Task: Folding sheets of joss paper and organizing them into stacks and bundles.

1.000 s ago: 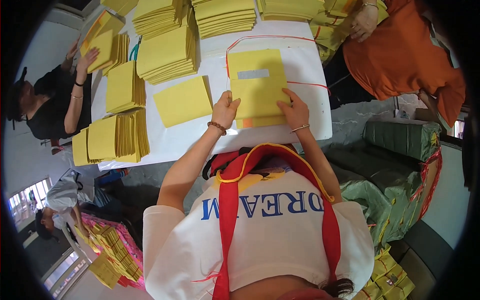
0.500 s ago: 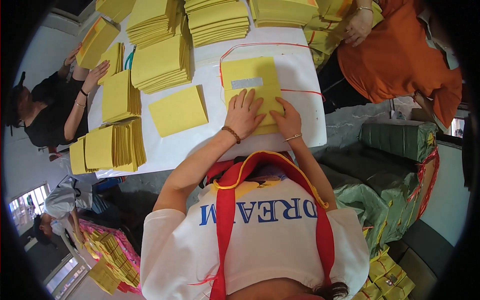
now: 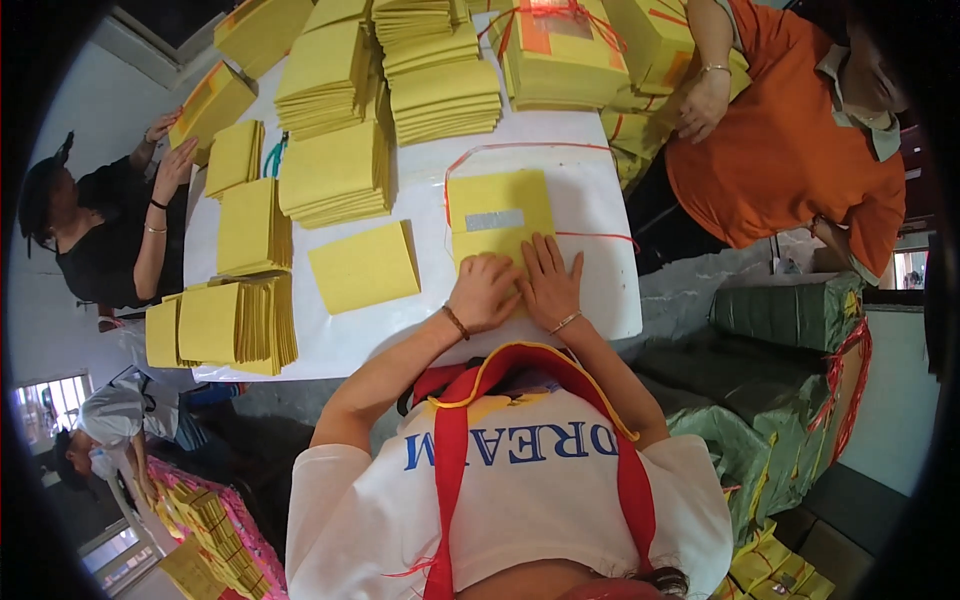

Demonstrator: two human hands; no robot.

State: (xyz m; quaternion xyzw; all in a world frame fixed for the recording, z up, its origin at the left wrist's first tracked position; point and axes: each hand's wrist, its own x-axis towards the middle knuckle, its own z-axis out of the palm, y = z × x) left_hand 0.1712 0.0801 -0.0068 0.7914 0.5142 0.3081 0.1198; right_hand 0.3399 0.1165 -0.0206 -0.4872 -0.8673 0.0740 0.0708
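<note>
A yellow paper packet (image 3: 502,195) with a silver-grey strip across its middle lies flat on the white tabletop in front of me. On its near part rests my left hand (image 3: 485,292), its fingers bent and closed on the paper. Beside it, my right hand (image 3: 553,287) lies flat with fingers stretched out over the packet's near right part. My two hands almost touch. The packet's near edge is hidden under them. A thin red cord (image 3: 520,147) loops round the far side of the packet, and one end sticks out to the right.
A single folded yellow sheet (image 3: 365,267) lies left of the packet. Stacks of yellow paper (image 3: 338,175) fill the table's left and far side, with green-handled pliers (image 3: 276,155) between them. A person in orange (image 3: 790,130) stands right; another in black (image 3: 110,225) handles a bundle at left.
My right hand has gone from the packet's right edge to lying flat beside my left hand. My left fingers have curled and drawn nearer to me. The whole view has shifted.
</note>
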